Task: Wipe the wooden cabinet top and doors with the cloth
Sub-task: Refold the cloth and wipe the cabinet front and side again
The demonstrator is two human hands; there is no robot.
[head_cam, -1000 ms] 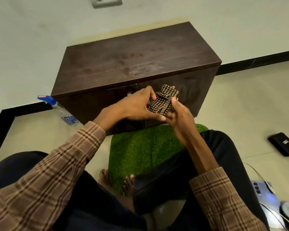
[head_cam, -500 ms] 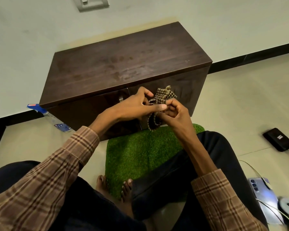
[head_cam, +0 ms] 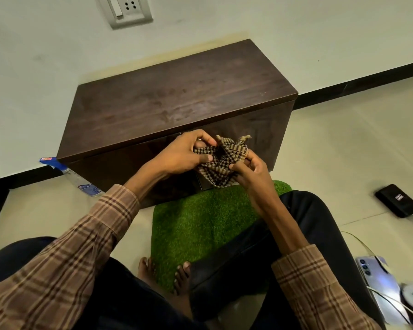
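Observation:
A low dark wooden cabinet [head_cam: 177,101] stands against the wall, its top smudged with dull marks. In front of its doors both hands hold a brown checked cloth [head_cam: 221,160] in the air. My left hand [head_cam: 185,156] grips the cloth's left side. My right hand [head_cam: 250,170] pinches its right edge. The cloth is partly spread between them, with bunched corners sticking up. The cabinet doors [head_cam: 260,129] are partly hidden behind my hands.
A green grass-like mat [head_cam: 200,225] lies on the floor before the cabinet, under my feet. A spray bottle [head_cam: 74,177] lies at the cabinet's left. On the right floor are a black device [head_cam: 397,203], a phone [head_cam: 379,282] and cables. A wall socket [head_cam: 125,9] is above.
The cloth was a tight bundle between my hands and is now pulled wider apart. The view has tilted up, showing more wall and the socket.

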